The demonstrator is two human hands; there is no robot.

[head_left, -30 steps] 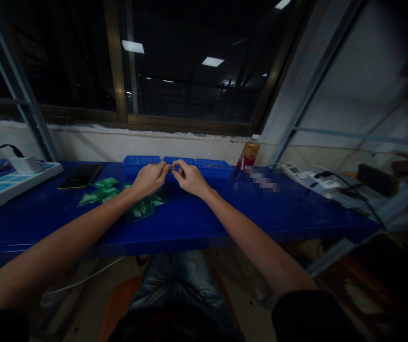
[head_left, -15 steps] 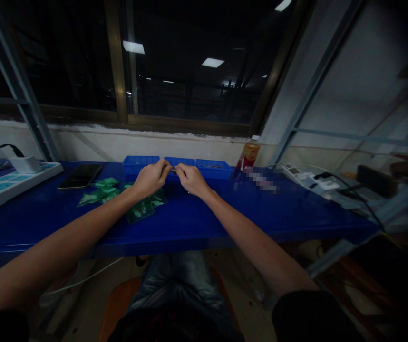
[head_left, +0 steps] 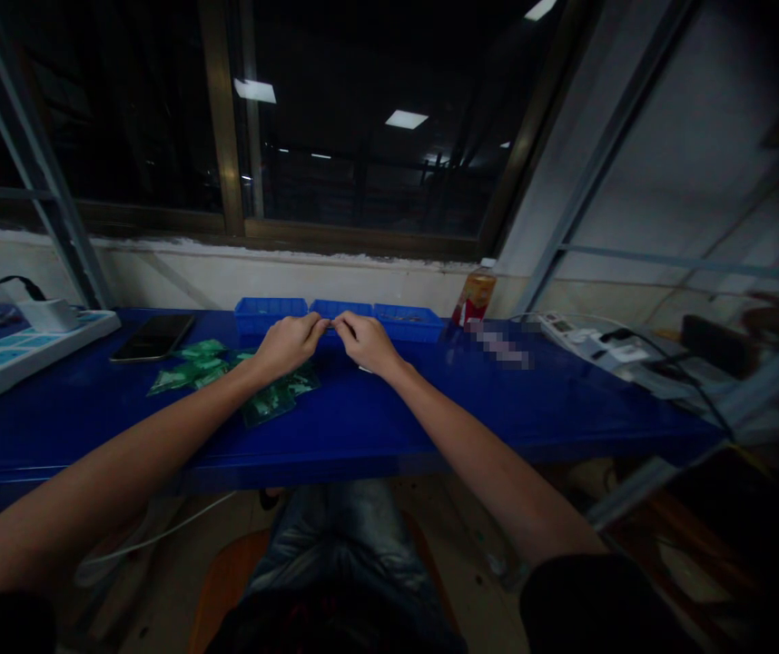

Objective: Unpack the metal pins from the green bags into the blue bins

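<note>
Over the blue table, my left hand [head_left: 290,345] and my right hand [head_left: 366,342] meet with their fingertips almost touching. Both are closed in a pinch. Whatever lies between the fingers is too small and dark to name. Just behind them stand three blue bins side by side: a left bin [head_left: 253,320], a middle bin [head_left: 359,309] partly covered by my hands, and a right bin [head_left: 423,324] with small pieces inside. Several green packets [head_left: 271,400] lie in a pile under and beside my left forearm. A small pale item [head_left: 365,369] shows below my right hand.
The blue table [head_left: 471,400] runs along a wall under a window. On its left are a dark phone [head_left: 153,337] and a white power strip [head_left: 35,350]. A bottle of amber drink [head_left: 476,295] stands at the back right, near another power strip [head_left: 590,345] with plugs and cables.
Both hands stay in nearly the same place, with slight finger movement. The dark bit seen between the fingertips before is harder to see, and the middle bin sits slightly further left.
</note>
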